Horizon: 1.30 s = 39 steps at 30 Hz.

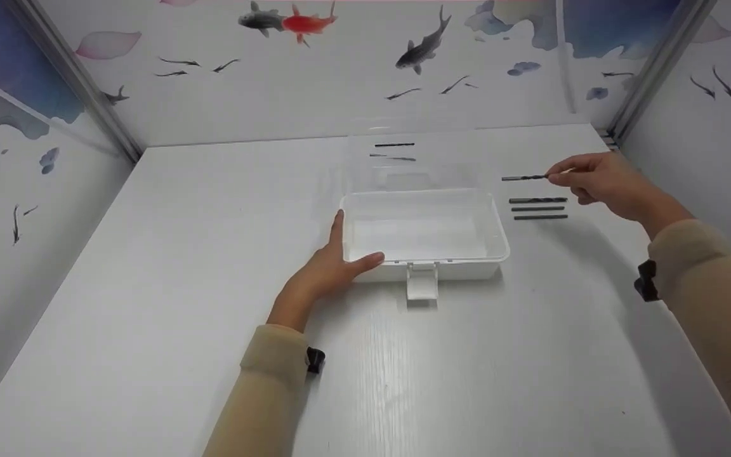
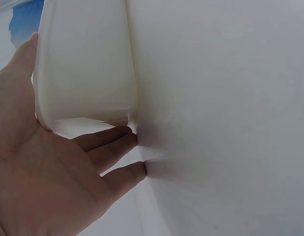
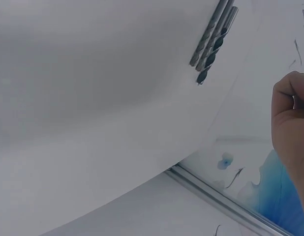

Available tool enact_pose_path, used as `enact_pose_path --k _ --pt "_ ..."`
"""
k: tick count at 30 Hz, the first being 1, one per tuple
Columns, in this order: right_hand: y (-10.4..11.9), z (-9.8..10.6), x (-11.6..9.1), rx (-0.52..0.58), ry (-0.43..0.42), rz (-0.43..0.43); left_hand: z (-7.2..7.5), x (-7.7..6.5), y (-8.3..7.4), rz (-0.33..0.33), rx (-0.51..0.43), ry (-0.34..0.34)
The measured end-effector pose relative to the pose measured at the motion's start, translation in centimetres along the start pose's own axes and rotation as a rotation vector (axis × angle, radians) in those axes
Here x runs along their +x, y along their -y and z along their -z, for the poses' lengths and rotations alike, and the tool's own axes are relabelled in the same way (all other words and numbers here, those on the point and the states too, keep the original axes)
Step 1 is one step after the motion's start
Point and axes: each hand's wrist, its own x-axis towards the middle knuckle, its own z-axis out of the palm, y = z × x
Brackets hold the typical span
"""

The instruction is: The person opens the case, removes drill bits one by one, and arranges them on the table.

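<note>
A white plastic box (image 1: 426, 271) with a front latch (image 1: 422, 287) stands on the table, its clear lid (image 1: 486, 171) raised at the back. My left hand (image 1: 324, 270) rests against the front left corner, thumb at the front rim and index finger along the side. In the left wrist view, the other fingertips reach the tabletop beside the box wall. To the right, my right hand (image 1: 606, 184) pinches one end of a drill bit (image 1: 521, 178) between thumb and fingertips. Three more drill bits (image 1: 538, 209) lie side by side just nearer to me.
A thin dark rod (image 1: 395, 145) shows through the clear lid area behind the box. Printed panels with fish stand around the white table (image 1: 213, 254), joined by metal corner posts (image 1: 664, 70).
</note>
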Motion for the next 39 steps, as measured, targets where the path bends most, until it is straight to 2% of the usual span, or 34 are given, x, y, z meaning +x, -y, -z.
enact_pose_path --k 16,26,39 --pt "-4.0 0.1 -0.6 0.020 0.006 -0.041 -0.1 0.2 -0.1 -0.014 -0.011 -0.001" --pt "-5.7 -0.5 -0.9 -0.004 0.028 -0.096 -0.1 0.1 0.0 -0.003 -0.006 -0.006" --pt "-7.0 -1.4 -1.0 -0.121 0.034 -0.110 -0.1 0.2 0.2 -0.010 0.001 -0.008"
